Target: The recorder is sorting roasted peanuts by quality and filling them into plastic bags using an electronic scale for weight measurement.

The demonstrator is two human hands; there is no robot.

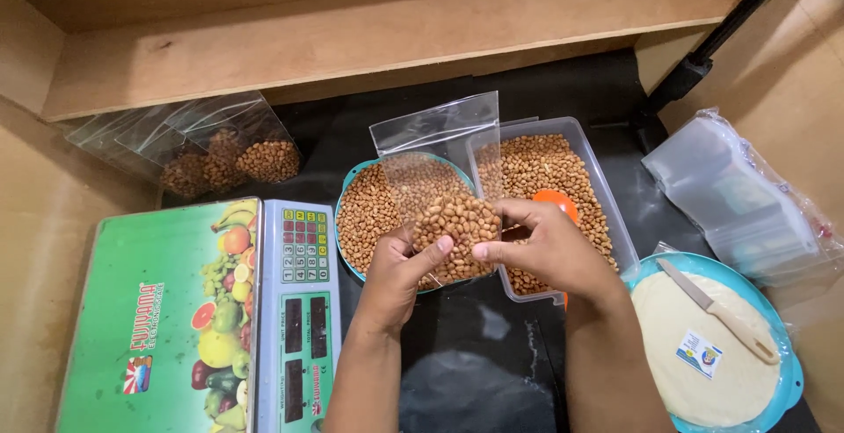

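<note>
Wooden shelving (387, 37) runs across the top of what we see, with a black mat (475, 345) below it. On our left sits the largest item, a digital weighing scale (198, 319) with a green fruit-printed platform. At far right lies a stack of empty clear zip bags (734, 200), and below it a teal plate (787, 380) carrying flatbread and a cream-handled knife (716, 310). A clear rectangular tub (611, 213) full of peanuts holds an orange scoop (556, 202); touching its left side is a teal bowl (345, 196) of peanuts. Three filled bags (224, 165) lean at upper left. Over the bowl and tub we hold a clear zip bag (448, 196), partly filled with peanuts: our left hand (400, 270) pinches its lower left edge, our right hand (545, 248) grips its right side, fingers closed on the plastic
</note>
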